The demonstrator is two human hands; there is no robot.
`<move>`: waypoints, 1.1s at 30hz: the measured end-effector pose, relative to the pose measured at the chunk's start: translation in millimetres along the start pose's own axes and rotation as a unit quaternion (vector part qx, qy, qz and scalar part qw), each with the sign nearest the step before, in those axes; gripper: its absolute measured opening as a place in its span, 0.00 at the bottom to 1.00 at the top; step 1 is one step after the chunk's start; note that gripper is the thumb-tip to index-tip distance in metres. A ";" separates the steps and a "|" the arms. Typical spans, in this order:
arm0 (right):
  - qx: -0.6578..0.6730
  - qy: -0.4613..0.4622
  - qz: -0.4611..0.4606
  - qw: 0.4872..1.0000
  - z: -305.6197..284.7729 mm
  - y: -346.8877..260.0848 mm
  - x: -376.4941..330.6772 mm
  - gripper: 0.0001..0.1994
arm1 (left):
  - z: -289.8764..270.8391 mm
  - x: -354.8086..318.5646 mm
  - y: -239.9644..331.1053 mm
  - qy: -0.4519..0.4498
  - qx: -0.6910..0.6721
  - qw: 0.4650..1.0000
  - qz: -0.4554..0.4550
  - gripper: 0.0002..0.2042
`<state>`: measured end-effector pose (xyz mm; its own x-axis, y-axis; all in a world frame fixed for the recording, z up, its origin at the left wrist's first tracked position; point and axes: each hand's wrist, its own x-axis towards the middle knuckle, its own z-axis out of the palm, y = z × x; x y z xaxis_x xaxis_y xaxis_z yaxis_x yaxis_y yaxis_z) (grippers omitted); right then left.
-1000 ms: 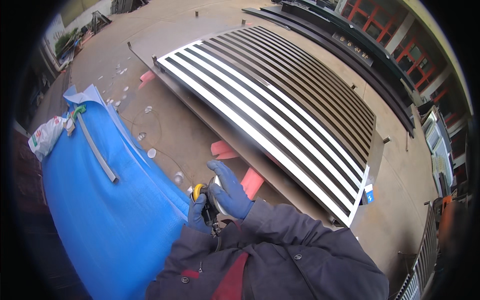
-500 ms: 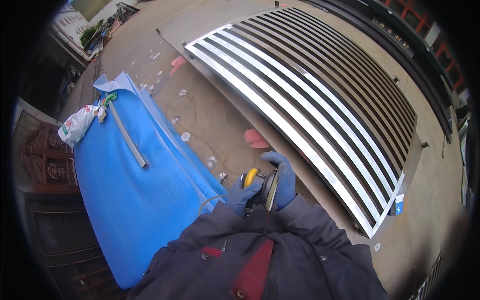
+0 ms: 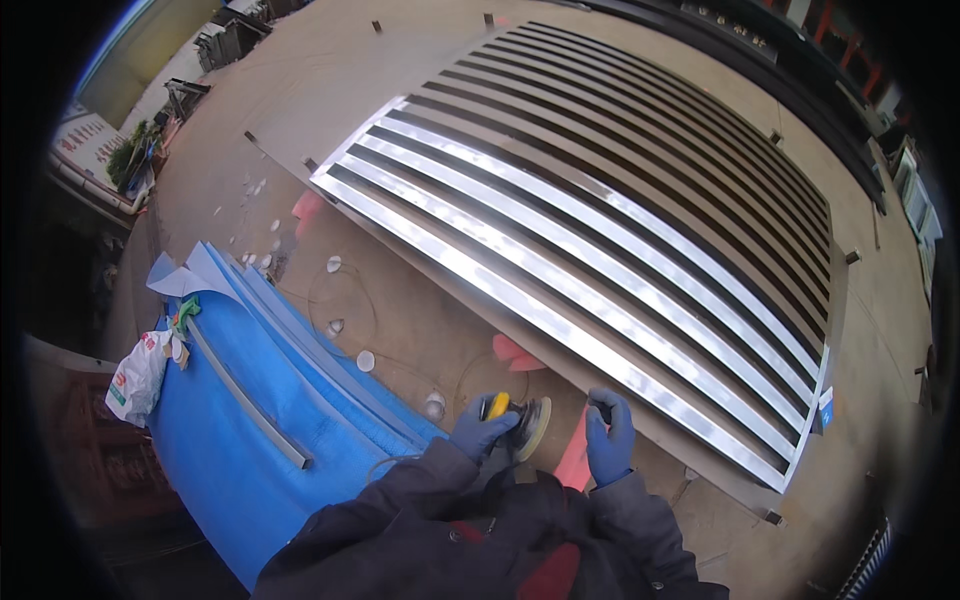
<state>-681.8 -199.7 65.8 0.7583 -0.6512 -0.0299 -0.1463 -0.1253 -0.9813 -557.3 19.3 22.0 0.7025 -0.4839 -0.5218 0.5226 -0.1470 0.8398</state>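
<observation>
My left hand, in a blue glove, grips a small handheld disc sander by its dark body with the yellow top. The sander's round pad, with a pale yellow-green rim, is tilted toward the right. My gloved right hand is raised apart from the pad, its fingers curled toward the upright thumb. Whatever lies between those fingers, if anything, cannot be made out. Just beyond both hands stands a large slatted metal frame, its nearest bars bright and shiny, its farther ones duller brown-grey.
Blue foam sheeting covers a stack at the left, bearing a grey metal strip and a white plastic bag. Pink-red pieces show beneath the frame's near edge. Round white discs and a thin cable lie on the floor.
My right hand has come away from the sander's pad and moved right and its fingers have curled in. The left hand still holds the sander, slightly lower in view. The whole view has shifted.
</observation>
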 end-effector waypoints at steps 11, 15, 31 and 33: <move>-0.203 -0.054 -0.014 0.978 49.1 10.9 63.3 0.19 | -131.6 76.1 84.1 0.057 0.063 0.995 0.054 0.32; -0.215 -0.017 0.021 0.976 55.6 33.7 73.8 0.19 | -148.4 99.9 106.6 0.050 0.154 0.979 0.122 0.34; -0.352 0.110 0.020 0.929 104.4 109.3 241.1 0.24 | -175.5 258.4 378.7 0.066 0.546 0.722 0.419 0.41; -0.431 0.185 0.086 0.879 80.1 125.6 259.8 0.31 | -167.8 289.2 411.9 0.050 0.594 0.678 0.430 0.42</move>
<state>-452.3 -324.6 -80.5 0.4434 -0.8946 0.0563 -0.7866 -0.4185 -0.4541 -57.9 -36.4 191.9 0.5610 -0.7790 0.2800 -0.8171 -0.4671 0.3378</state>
